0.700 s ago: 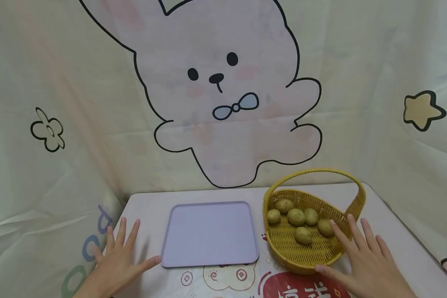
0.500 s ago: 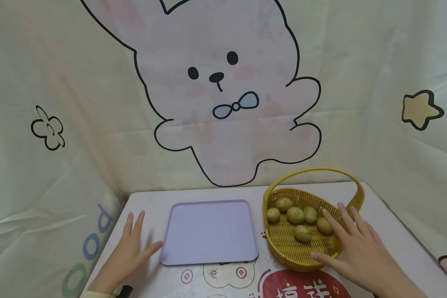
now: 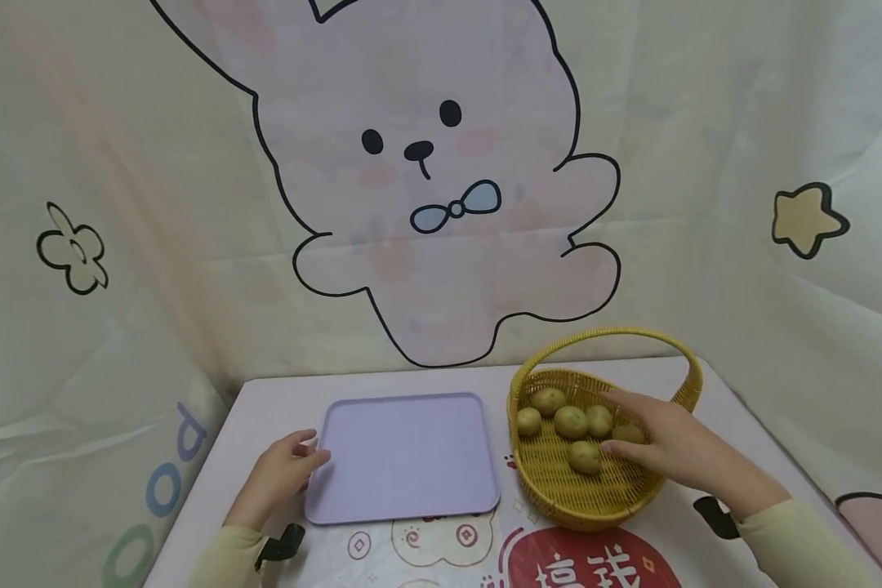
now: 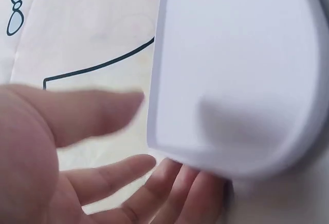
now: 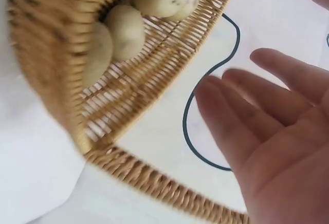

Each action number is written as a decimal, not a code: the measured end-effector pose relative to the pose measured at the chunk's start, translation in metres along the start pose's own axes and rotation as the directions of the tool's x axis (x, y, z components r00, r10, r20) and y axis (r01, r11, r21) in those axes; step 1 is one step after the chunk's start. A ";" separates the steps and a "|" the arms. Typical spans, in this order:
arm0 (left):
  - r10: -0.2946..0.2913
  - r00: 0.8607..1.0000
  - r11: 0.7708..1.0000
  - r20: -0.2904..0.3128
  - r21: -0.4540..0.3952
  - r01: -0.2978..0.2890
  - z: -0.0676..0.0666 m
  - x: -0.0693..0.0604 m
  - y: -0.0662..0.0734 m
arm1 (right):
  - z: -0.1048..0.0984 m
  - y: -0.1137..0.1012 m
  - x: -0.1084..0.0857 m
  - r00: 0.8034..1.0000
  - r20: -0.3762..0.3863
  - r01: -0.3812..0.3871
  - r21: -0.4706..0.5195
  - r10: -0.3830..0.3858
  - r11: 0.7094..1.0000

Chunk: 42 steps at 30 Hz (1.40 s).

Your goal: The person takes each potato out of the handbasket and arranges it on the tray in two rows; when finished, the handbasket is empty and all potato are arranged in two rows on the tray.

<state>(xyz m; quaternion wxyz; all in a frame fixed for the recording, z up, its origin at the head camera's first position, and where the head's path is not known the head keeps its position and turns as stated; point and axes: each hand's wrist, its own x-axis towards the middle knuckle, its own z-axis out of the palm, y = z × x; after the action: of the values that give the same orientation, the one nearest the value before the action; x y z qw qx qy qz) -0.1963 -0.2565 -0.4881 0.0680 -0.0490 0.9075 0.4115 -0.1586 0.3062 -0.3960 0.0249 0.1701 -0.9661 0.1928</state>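
Observation:
A lilac rectangular tray [image 3: 404,457] lies flat on the table. At its left edge is my left hand [image 3: 282,469]. In the left wrist view the fingertips [image 4: 203,196] reach the outer side of the tray rim [image 4: 157,80], and the thumb stands apart from it; whether they touch cannot be told. On the right stands a yellow woven basket [image 3: 588,518] with an arched handle, holding several potatoes [image 3: 571,422]. My right hand [image 3: 676,441] hovers over the basket's right side, thumb and fingers spread, nothing in them. It partly hides the rightmost potato.
The white table cover [image 3: 287,408] bears printed figures and a red patch [image 3: 588,563] in front of the basket. Behind and at both sides hangs a cream cloth [image 3: 706,245] with a large cartoon animal. The basket's handle [image 3: 621,332] arches above its back.
My left hand has moved in to the tray's left edge, its fingers bending. The right hand has turned and shifted left over the potatoes. The view has shifted slightly.

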 end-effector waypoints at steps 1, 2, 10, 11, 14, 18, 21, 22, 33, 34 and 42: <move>-0.012 1.000 1.000 -0.003 -0.017 0.012 0.000 0.001 0.000 | 0.000 -0.001 0.006 1.000 0.005 0.006 0.015 -0.006 1.000; -0.018 1.000 0.999 -0.006 -0.028 0.018 0.000 0.002 0.000 | 0.000 -0.002 0.013 1.000 0.014 0.008 0.027 -0.009 1.000; -0.055 0.998 0.987 -0.018 -0.150 0.052 0.001 0.008 -0.009 | 0.008 0.004 0.042 0.989 0.139 -0.059 0.101 0.044 0.993; -0.054 0.998 0.984 -0.013 -0.172 0.051 0.002 0.009 -0.011 | 0.009 0.006 0.044 0.987 0.151 -0.077 0.110 0.060 0.991; -0.079 0.997 0.966 0.001 -0.246 0.077 0.005 0.012 -0.015 | 0.012 0.011 0.049 0.976 0.191 -0.131 0.138 0.103 0.982; -0.117 0.993 0.948 -0.003 -0.297 0.111 0.007 0.013 -0.021 | 0.017 0.015 0.057 0.966 0.225 -0.166 0.171 0.125 0.971; -0.134 0.991 0.943 -0.013 -0.308 0.124 0.006 0.011 -0.024 | 0.022 0.018 0.063 0.963 0.239 -0.164 0.162 0.122 0.973; -0.142 0.990 0.941 -0.014 -0.313 0.131 0.006 0.011 -0.024 | 0.024 0.018 0.065 0.962 0.244 -0.166 0.158 0.124 0.973; -0.167 0.986 0.931 -0.007 -0.332 0.155 0.007 0.010 -0.023 | 0.035 0.022 0.075 0.947 0.292 -0.191 0.172 0.135 0.966; -0.167 0.986 0.929 -0.006 -0.335 0.156 0.007 0.010 -0.024 | 0.035 0.022 0.076 0.945 0.294 -0.198 0.172 0.142 0.965; -0.180 0.984 0.928 0.001 -0.331 0.170 0.005 0.012 -0.026 | 0.038 0.019 0.082 0.931 0.309 -0.269 0.218 0.195 0.938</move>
<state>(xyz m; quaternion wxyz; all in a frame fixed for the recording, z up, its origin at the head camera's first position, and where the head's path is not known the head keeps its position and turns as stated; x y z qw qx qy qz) -0.2039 -0.2701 -0.5124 0.0820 -0.1464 0.8188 0.5490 -0.2419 0.2820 -0.4292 -0.1585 0.0812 -0.9399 0.2914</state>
